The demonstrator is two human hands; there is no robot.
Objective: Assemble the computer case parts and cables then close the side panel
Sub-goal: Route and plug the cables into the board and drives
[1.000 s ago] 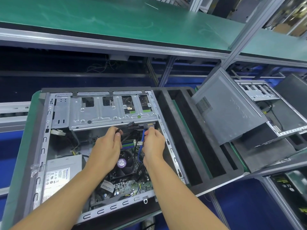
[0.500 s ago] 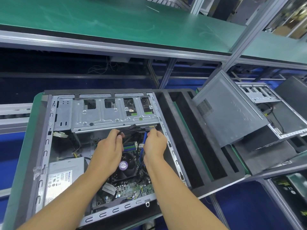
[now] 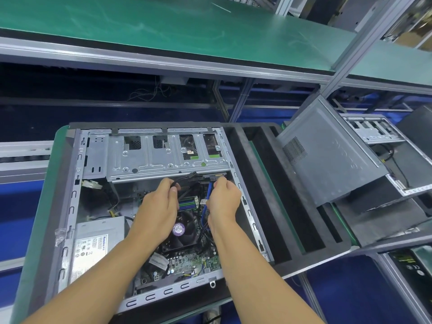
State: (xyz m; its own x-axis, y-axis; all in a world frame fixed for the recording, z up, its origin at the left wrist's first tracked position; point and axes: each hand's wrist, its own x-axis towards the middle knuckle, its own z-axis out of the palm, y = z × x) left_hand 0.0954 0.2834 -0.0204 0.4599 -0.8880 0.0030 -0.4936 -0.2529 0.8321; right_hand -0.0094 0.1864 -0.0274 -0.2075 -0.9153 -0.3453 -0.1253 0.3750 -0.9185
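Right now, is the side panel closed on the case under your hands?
No, the case lies open with its cooler fan exposed; the left hand holds a black cable and the right hand a blue cable inside it.

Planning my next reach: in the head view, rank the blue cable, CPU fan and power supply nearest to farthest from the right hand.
1. Blue cable, at the right hand fingertips.
2. CPU fan, between the wrists.
3. Power supply, case's near-left corner.

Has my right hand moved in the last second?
No. The right hand stays at the lower right edge of the drive cage, pinching the blue cable.
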